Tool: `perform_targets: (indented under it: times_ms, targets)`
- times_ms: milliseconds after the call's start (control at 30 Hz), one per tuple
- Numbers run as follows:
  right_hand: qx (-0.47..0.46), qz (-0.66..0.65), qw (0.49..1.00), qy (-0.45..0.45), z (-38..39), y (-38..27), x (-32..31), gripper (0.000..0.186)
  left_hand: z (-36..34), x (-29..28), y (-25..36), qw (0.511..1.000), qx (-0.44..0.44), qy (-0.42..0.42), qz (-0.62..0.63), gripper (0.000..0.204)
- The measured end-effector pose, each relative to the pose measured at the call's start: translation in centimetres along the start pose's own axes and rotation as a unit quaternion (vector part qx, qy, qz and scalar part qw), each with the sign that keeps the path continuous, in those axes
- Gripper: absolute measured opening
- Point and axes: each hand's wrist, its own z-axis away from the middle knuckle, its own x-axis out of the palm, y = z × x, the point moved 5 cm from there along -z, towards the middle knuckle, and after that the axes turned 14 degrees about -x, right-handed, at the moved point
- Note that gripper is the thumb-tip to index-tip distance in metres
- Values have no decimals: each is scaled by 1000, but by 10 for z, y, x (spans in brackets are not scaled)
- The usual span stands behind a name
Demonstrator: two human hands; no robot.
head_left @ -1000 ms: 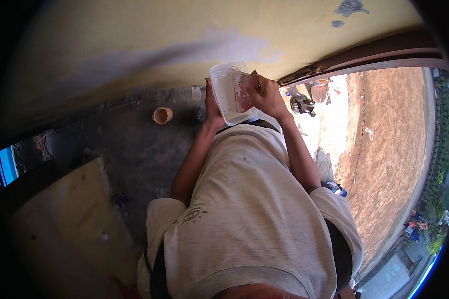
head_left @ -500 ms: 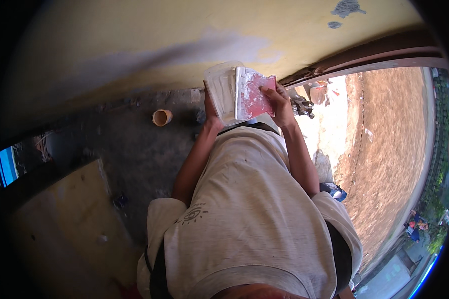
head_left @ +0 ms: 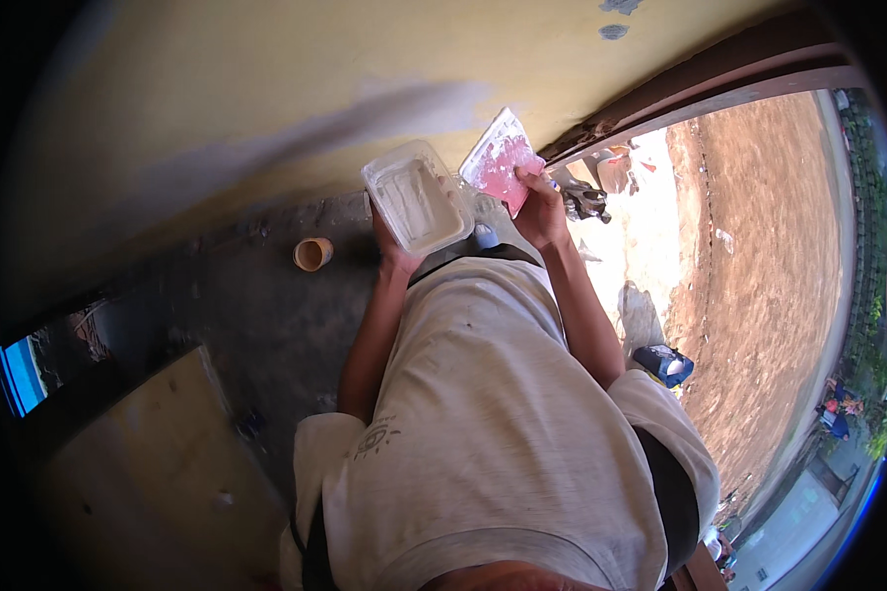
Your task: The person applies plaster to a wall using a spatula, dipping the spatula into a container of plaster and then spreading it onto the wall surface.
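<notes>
My left hand [head_left: 392, 246] is closed on a translucent plastic tub [head_left: 451, 202], held from below and tilted so its inside faces up. White paste coats the tub's bottom and walls. In my right hand [head_left: 542, 215] is a flat red putty spreader [head_left: 503, 169], gripped between thumb and fingers at its lower end. White paste smears its face and lines its far edge. The spreader stands just right of the tub, close to its rim, with a small gap between them. Fingers of my left hand are mostly hidden behind the tub.
A yellowish wall [head_left: 266, 89] with a pale grey smeared patch [head_left: 404, 106] rises ahead. On the dark floor at left stands a small orange-tan bucket [head_left: 310, 255]. A brown frame [head_left: 719, 74] borders the opening at right. Outside lie a dark plastic bag [head_left: 585, 201] and a blue bag [head_left: 663, 364].
The spreader has come away from the tub's rim and moved up and right of it, turning its edge. The tub has shifted left and slightly down, tilting more toward me.
</notes>
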Motion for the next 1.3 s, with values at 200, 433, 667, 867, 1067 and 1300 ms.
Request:
perform_targets:
  times_ms: [200,433,667,867,1067,1300]
  targets:
    - [-51,103,984,136,-62,49,-118,12,5,-14,15,998,44,40,-10,61]
    - [-69,73,984,148,-120,91,-152,11,13,-22,26,996,55,75,-14,59]
    - [-145,73,979,122,-133,13,-45,20,25,-26,31,999,23,-28,-22,54]
    - [-177,1,979,101,-76,-24,-26,10,29,-22,32,999,22,-23,-17,52]
    - [-80,121,967,212,-98,58,-169,11,20,-20,32,998,52,34,-10,56]
    - [-48,99,984,143,-138,87,-165,16,21,-26,36,997,43,54,-37,64]
